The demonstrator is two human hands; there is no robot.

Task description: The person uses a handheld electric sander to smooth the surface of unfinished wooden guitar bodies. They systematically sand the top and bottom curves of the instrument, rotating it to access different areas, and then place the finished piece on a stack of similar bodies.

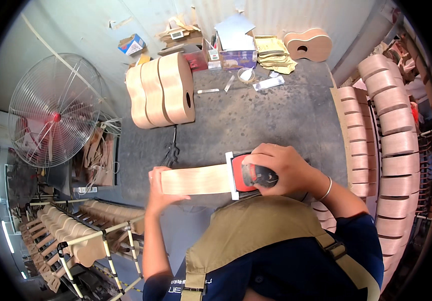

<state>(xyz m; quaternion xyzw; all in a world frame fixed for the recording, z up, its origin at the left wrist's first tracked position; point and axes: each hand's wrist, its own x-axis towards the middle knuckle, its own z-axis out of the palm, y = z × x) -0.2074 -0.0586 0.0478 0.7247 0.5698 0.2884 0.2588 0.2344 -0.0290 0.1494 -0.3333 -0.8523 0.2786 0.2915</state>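
Note:
At the table's near edge, a pale wooden ukulele body [196,180] stands on edge, its long narrow side facing up. My left hand [159,186] is wrapped round its left end, thumb along the near side. On the right part of that side rests a red and black power sander [246,173] with a white pad at its base. My right hand [283,168] is closed over the top of the sander, a bracelet on that wrist. The sander and my right hand hide the right end of the body. A dark cord lies beyond my left hand.
Three more bodies [161,90] stand together at the far left of the dark table [256,118]. Boxes, yellow sandpaper sheets [274,52] and another body [308,45] line the wall. A fan [55,110] stands left; racks of bodies [394,120] flank both sides.

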